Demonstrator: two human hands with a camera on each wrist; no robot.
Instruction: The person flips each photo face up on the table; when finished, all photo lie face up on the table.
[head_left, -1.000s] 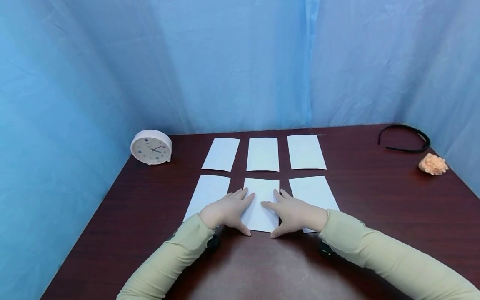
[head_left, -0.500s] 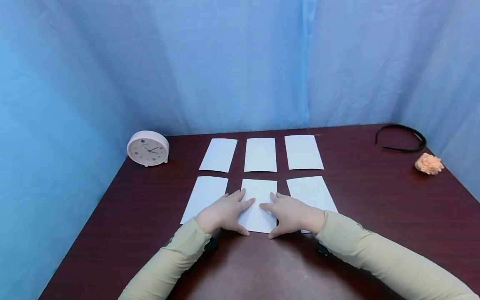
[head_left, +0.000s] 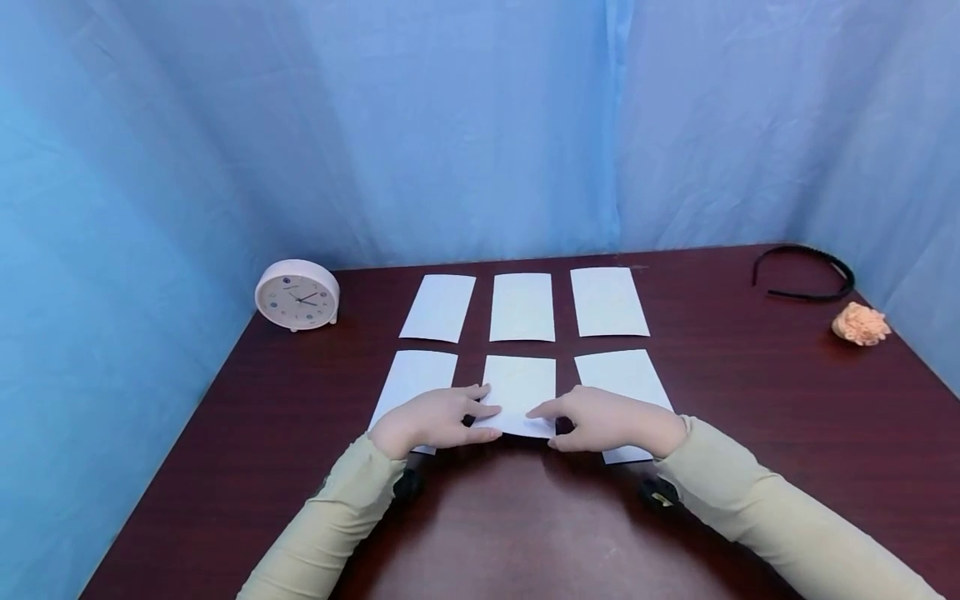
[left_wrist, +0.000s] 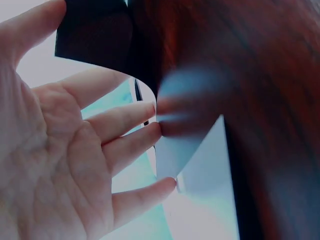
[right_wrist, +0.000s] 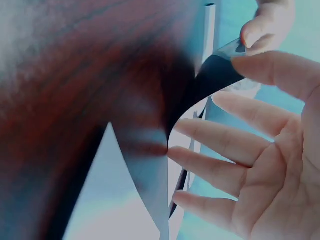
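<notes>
The middle white card (head_left: 521, 387) of the front row has its near edge raised off the table and bent. Its underside (left_wrist: 95, 32) looks dark in the left wrist view. My left hand (head_left: 438, 417) pinches the near left corner between thumb and forefinger, while the other fingers touch the surface beside it. At the near right corner, my right hand (head_left: 611, 417) pinches the same card likewise. Partly under my forearms lie the left front card (head_left: 422, 368) and the right front card (head_left: 626, 375).
Behind lie three more white cards: left (head_left: 438, 307), middle (head_left: 522, 307) and right (head_left: 610, 302). A white clock (head_left: 297, 296) stands at the left. A black headband (head_left: 813, 297) and a peach ruffled ball (head_left: 861, 324) are at the right. Blue curtains (head_left: 465, 125) enclose the dark wooden table (head_left: 510, 533).
My fingers, spread flat at the sides of the middle front card before, now pinch its near corners. That near edge has come up from the table.
</notes>
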